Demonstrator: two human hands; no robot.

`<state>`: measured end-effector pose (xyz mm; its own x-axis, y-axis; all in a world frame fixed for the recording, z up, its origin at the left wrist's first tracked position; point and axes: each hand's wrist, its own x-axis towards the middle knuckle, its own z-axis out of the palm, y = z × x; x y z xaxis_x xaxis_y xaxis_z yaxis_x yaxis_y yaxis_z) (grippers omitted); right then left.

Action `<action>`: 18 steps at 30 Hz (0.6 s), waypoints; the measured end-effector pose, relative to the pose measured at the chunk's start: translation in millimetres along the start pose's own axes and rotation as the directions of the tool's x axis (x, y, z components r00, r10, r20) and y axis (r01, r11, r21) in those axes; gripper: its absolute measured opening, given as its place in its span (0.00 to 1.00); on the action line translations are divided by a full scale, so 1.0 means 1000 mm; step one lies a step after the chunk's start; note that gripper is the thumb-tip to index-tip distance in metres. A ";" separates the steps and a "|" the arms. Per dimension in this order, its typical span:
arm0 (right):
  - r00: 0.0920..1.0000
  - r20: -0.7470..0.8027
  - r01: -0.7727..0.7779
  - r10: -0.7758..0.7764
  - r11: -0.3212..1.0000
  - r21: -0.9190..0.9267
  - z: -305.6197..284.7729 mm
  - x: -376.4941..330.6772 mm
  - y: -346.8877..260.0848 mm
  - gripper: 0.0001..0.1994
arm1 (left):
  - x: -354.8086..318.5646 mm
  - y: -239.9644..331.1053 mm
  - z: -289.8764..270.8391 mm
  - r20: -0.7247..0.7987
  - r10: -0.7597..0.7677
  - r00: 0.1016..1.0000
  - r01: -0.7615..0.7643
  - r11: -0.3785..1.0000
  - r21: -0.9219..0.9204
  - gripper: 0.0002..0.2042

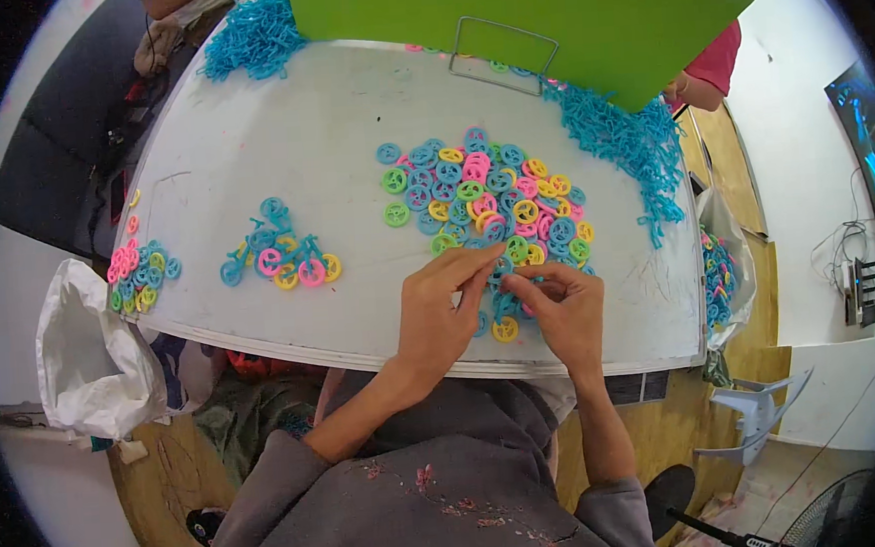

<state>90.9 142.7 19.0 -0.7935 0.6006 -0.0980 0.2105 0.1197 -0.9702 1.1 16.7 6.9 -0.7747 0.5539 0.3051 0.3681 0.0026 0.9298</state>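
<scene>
My left hand (pixel 441 305) and my right hand (pixel 566 318) meet at the near edge of a heap of small plastic wheels (pixel 472 186) in blue, pink, yellow and green. Between my fingertips is a small blue plastic piece (pixel 501 282), partly covered by them. Fingers of both hands are closed in a pinch. Just below them, a yellow wheel (pixel 505 330) lies on the white table (pixel 352 178). To the left sits a group of blue pieces with coloured wheels fitted on them (pixel 281 253).
More wheels (pixel 142 277) lie by the left edge, above a white sack (pixel 92 355). Blue plastic pieces pile up at the far left (pixel 258 39) and far right (pixel 625 137). A green panel (pixel 543 26) stands at the back. A filled bag (pixel 723 276) hangs at the right.
</scene>
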 end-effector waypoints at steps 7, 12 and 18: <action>0.982 -0.059 0.161 -0.182 0.953 -0.257 0.003 -0.007 -0.001 0.09 | -0.004 -0.006 0.002 0.049 -0.202 0.978 0.208 0.959 -0.191 0.07; 0.987 0.126 0.125 -0.103 0.977 -0.172 -0.009 -0.005 -0.012 0.08 | -0.003 -0.010 -0.005 0.118 -0.237 0.964 0.262 0.919 -0.296 0.06; 0.943 0.332 -0.100 -0.003 0.951 0.293 -0.015 -0.004 -0.004 0.14 | 0.001 -0.003 -0.004 0.202 -0.237 0.950 0.292 0.904 -0.312 0.08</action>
<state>101.6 151.8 26.7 -0.9387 0.3039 -0.1629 0.1121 -0.1778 -0.9777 -2.7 14.1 5.0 -0.7194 0.6941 0.0279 -0.0535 -0.0954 0.9940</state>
